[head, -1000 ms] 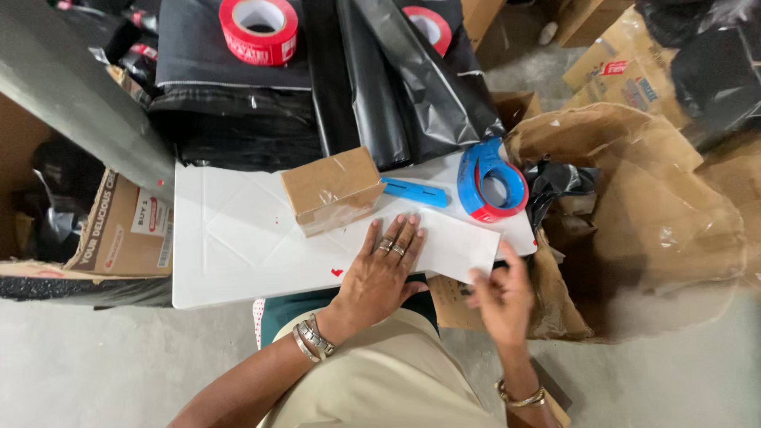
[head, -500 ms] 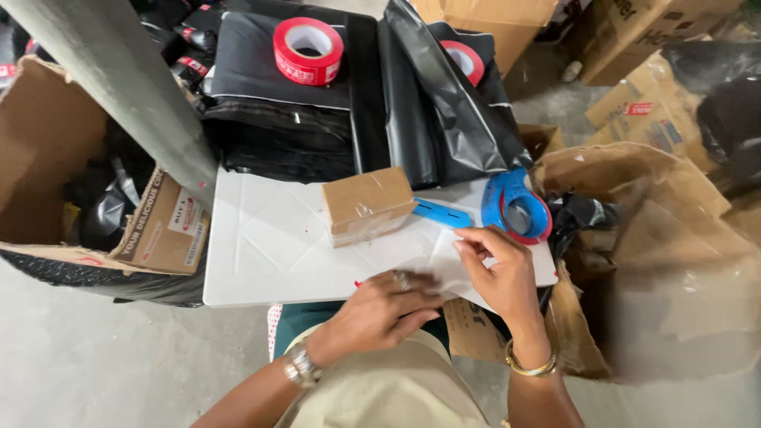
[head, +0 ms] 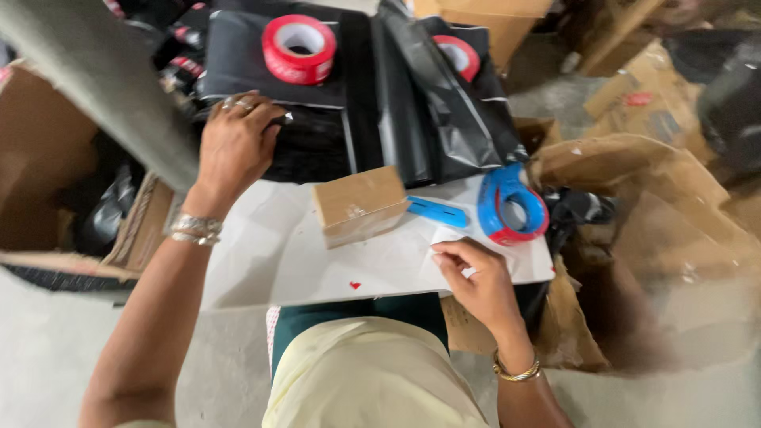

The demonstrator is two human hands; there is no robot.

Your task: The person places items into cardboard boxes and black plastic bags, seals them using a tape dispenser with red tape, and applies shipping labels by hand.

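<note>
Head view, left hand (head: 234, 147) grip spread on black bags (head: 317, 135), right hand (head: 476, 281) pinching white sheet (head: 317, 261), two red tape rolls (head: 299, 49), one box (head: 358, 204)

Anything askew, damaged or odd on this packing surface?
Mostly ordinary clutter. The small brown box sits skewed on the white board, and the cardboard to the right is crumpled and torn. A small red mark spots the board.

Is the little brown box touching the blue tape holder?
Apart. The head view shows bare white board between the brown box and the blue tape holder, handle included.
</note>
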